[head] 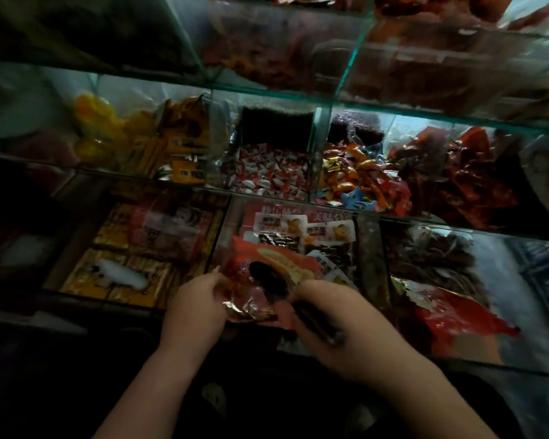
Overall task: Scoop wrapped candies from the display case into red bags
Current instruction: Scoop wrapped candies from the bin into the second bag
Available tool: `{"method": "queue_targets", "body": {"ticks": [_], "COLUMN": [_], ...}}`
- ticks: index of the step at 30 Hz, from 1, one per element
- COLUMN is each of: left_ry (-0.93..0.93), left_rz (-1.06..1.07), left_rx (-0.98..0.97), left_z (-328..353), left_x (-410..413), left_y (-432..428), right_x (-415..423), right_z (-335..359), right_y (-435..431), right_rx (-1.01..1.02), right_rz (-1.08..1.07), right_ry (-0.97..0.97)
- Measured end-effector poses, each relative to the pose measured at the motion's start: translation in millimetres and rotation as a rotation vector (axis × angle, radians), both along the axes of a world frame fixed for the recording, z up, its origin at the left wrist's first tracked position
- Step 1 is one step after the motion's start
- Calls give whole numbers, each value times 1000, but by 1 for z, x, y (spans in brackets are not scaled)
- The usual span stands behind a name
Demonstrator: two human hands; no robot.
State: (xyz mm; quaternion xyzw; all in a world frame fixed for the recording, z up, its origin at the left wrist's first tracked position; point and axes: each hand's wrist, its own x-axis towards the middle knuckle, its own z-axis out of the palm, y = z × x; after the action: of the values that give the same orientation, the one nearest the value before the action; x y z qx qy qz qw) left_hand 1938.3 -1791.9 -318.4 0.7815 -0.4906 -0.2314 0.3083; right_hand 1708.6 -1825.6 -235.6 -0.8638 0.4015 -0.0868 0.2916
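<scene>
1. Glass display case: green-edged panes divide it into box-like compartments on stepped shelves.
2. Wrapped candies are small red-and-white twists, heaped in a middle-shelf compartment. Just to the right lies a pile of mixed candies in glossy orange, gold and blue wrappers.
3. Red bag of crinkled, shiny film is held low at the front, above a compartment of flat printed packets.
4. Left hand: its grip pinches the bag's crumpled left edge.
5. Right hand: its grip curls round the slim dark handle of a scoop, whose dark oval bowl sits at the bag's mouth.
</scene>
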Motion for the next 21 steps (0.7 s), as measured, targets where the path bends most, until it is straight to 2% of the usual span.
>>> {"method": "queue_targets", "body": {"ticks": [2,4,9,16,21], "left_ry": [33,-17,45,98,88], "left_rz": [-12,-9,-62,-65,-30], "left_rx": [-22,-22,-160,-50,-55], "left_z": [4,9,12,-5,-12], "left_x": [-1,-1,-2,14,14], "left_y": [-6,-14,-17,-22,-23], "right_x": [20,36,59,93,69], "right_z": [-21,-40,-71,-93,-73], "right_y": [-17,-31,-51,-67,-65], "right_rx": [-21,-21,-48,-42,69], "right_rz": [116,160,172,249,378], "right_ry": [209,301,272,338,334]}}
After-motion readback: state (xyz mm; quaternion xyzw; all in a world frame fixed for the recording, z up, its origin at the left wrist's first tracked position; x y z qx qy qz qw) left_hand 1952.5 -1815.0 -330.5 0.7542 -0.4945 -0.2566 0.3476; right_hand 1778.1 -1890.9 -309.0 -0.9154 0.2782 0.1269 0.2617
